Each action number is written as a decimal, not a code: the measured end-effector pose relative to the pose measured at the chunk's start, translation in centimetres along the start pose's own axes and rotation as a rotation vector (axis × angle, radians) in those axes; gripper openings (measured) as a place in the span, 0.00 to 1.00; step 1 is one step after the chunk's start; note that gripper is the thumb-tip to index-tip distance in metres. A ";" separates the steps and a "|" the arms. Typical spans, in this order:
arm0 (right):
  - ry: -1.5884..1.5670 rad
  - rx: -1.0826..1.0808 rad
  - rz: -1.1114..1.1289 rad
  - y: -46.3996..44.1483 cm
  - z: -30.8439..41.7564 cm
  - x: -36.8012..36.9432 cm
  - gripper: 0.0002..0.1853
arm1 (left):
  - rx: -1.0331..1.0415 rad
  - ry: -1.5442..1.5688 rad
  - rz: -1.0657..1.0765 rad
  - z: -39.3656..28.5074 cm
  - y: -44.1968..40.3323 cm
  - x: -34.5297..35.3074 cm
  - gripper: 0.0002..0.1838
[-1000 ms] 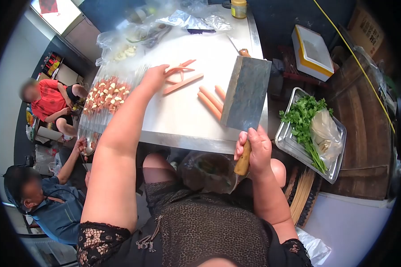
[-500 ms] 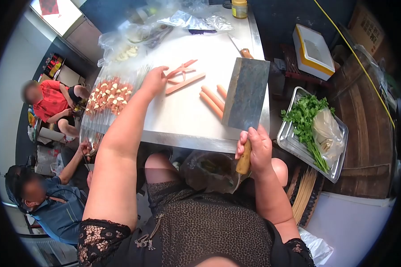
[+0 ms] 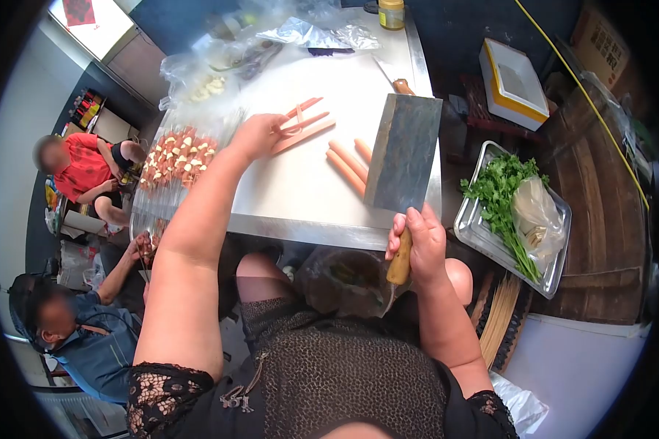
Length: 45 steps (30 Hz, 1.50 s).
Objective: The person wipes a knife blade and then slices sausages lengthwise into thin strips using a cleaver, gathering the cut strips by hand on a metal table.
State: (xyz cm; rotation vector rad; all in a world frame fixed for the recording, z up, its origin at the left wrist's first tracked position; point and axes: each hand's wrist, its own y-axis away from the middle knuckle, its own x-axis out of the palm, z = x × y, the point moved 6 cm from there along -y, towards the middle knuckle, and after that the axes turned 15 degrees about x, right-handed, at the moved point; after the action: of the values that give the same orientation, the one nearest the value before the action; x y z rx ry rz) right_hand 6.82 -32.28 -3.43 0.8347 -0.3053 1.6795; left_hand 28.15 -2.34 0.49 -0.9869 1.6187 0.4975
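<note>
My right hand [image 3: 420,241] is closed round the wooden handle of a large cleaver [image 3: 404,152], its broad grey blade raised over the table's right side. At the pink sausage strips [image 3: 304,134] on the white tabletop [image 3: 285,190], my left hand [image 3: 262,136] has its fingers closed on one or more of them; the fingertips are partly hidden. Several whole sausages [image 3: 344,170] lie just left of the blade, which hides part of them. Skewered meat with pale pieces [image 3: 177,157] covers the table's left end.
A smaller knife [image 3: 394,82] lies behind the cleaver. Plastic bags [image 3: 212,69] and a jar [image 3: 392,14] are at the back. To the right are a metal tray [image 3: 467,228] with green herbs [image 3: 501,194] and a white-yellow box [image 3: 514,84]. Two people sit at the left, one holding skewers.
My left hand has shifted slightly at the sausage strips, and the thin strips lie at different angles. The cleaver has barely moved in my right hand.
</note>
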 end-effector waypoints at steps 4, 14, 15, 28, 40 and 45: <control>-0.006 -0.014 0.003 -0.2 0.0 -0.2 0.15 | -0.068 -0.104 0.083 -1.4 -0.5 -1.3 0.19; -0.012 0.014 -0.005 -0.3 0.1 -0.1 0.16 | -0.106 0.417 -0.117 -2.7 -6.0 -7.7 0.19; -0.012 0.016 -0.006 -0.3 0.1 -0.1 0.16 | -0.107 0.419 -0.116 -2.4 -5.9 -7.5 0.19; 0.018 0.010 -0.028 -0.3 0.3 0.2 0.11 | 0.003 0.175 0.021 -10.6 -1.1 -2.2 0.17; 0.073 -0.037 -0.074 -0.8 0.1 -0.6 0.08 | -0.008 1.300 -0.449 -4.7 -0.6 2.8 0.22; 0.091 -0.007 -0.128 -0.6 0.4 -0.8 0.08 | 0.302 0.638 -0.379 -7.7 2.5 -1.0 0.20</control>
State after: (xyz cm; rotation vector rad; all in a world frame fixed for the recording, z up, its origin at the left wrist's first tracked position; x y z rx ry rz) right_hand 7.58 -32.98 -3.79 0.7548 -0.1906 1.5905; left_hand 21.62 -6.46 3.20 -1.2528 1.9183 -0.3531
